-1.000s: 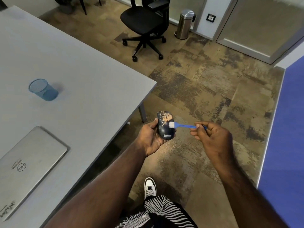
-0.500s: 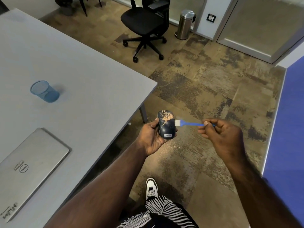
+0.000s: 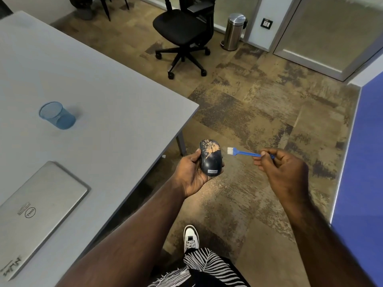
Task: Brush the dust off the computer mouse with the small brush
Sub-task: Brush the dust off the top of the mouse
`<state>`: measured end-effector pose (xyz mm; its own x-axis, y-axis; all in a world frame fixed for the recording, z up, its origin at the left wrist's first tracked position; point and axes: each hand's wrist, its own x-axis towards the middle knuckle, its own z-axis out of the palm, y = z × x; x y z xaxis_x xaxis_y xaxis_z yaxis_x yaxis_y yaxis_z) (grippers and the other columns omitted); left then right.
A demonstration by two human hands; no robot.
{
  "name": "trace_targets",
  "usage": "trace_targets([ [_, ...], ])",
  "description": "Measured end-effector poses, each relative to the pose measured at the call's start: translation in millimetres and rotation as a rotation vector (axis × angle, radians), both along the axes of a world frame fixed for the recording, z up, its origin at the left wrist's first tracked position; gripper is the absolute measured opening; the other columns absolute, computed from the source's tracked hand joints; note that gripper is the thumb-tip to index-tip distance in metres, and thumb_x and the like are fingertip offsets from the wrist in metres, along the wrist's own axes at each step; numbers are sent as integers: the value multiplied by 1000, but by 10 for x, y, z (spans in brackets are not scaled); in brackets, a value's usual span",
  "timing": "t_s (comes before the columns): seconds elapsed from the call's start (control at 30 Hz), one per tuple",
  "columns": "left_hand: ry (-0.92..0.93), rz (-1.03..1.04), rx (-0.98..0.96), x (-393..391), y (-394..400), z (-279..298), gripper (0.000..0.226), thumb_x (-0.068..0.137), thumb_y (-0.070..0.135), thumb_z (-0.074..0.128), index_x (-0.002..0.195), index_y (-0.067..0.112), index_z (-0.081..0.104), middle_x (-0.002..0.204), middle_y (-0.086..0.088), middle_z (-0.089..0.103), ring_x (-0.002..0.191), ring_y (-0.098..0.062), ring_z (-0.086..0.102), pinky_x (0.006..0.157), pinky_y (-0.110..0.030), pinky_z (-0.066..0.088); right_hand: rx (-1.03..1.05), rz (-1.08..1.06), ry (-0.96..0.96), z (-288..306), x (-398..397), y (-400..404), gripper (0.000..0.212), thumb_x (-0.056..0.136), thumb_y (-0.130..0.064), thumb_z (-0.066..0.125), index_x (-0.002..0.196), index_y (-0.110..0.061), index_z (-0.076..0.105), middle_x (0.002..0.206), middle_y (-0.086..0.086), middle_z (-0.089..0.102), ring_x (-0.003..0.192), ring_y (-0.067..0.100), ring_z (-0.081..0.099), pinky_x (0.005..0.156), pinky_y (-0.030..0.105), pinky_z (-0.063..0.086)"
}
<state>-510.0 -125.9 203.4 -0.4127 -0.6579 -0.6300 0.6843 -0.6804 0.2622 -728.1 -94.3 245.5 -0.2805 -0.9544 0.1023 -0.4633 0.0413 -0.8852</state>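
Above the patterned floor, just off the corner of a grey table, a dark computer mouse is cradled in the left hand, thumb on one side and fingers wrapped under the other, its logo end toward the wearer. Tan dust is seen caked over the far half of its top. A small blue brush is pinched by its thin handle in the right hand, the white bristles held just beside the mouse and not touching it. For the stroke to be done well, the bristles would best be laid on the dusty far end and drawn outward — away from the palm — with light pressure, so that grit is swept off over the floor. The mouse should be kept tilted and firmly held, since a loose hold could let it slip.
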Motion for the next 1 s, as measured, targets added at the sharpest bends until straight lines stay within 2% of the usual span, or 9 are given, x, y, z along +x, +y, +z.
trace_targets([
  [0.1,-6,7,-2,-18,-9,2,48,103,33,27,121,-3,55,112,-24,67,101,-34,62,86,-45,55,-14,147,-65,45,115,51,12,85,-32,64,94,-36,70,80,-16,77,72,4,76,64,22,61],
  [0.23,-27,-2,-6,-52,-13,27,49,104,33,26,130,-2,48,124,-24,58,104,-33,60,85,-43,55,-22,160,98,2,206,46,19,87,-22,66,104,-17,73,70,-22,70,68,-7,71,56,10,54],
  [0.33,-30,-20,7,-40,5,38,48,103,34,26,118,-2,54,119,-26,59,103,-37,58,90,-45,51,-35,14,115,-13,81,-70,18,90,-24,65,105,-18,72,70,-23,68,68,-8,71,59,17,59],
  [0.47,-34,-3,-3,-33,1,29,47,104,34,26,116,-1,56,114,-24,62,99,-36,60,85,-44,55,-50,99,58,-11,94,-32,15,86,-36,62,99,-33,70,78,-21,75,68,-5,73,58,15,57],
  [0.57,-15,-1,-8,-20,0,25,48,103,34,26,116,-1,56,111,-24,64,97,-36,60,81,-43,57,-23,39,112,-41,44,-51,17,87,-33,63,100,-28,72,70,-15,74,66,-5,72,56,16,58],
  [0.67,6,2,-6,-24,12,10,47,103,34,27,114,-1,57,101,-23,71,97,-35,61,83,-45,55,-31,6,-7,-18,-49,-71,14,85,-37,63,95,-32,72,74,-11,77,70,-1,74,60,19,59],
  [0.83,-10,14,-5,-50,-3,12,46,104,33,27,118,1,56,116,-20,64,102,-32,62,85,-45,54,-8,155,72,-24,-2,-1,15,88,-21,66,102,-26,71,72,-17,75,70,1,75,62,23,61],
  [0.9,-7,2,1,-41,5,24,46,103,34,27,118,0,56,117,-23,63,100,-35,62,89,-46,51,-15,66,55,-37,-72,-35,16,89,-23,66,104,-22,72,74,-14,74,71,2,75,65,30,63],
  [1.0,-3,11,0,-36,11,36,48,103,33,28,128,-1,50,128,-24,58,105,-35,61,92,-49,50,-18,126,-70,-26,-112,-13,12,84,-33,65,94,-33,71,75,-10,77,71,8,77,65,28,62],
])
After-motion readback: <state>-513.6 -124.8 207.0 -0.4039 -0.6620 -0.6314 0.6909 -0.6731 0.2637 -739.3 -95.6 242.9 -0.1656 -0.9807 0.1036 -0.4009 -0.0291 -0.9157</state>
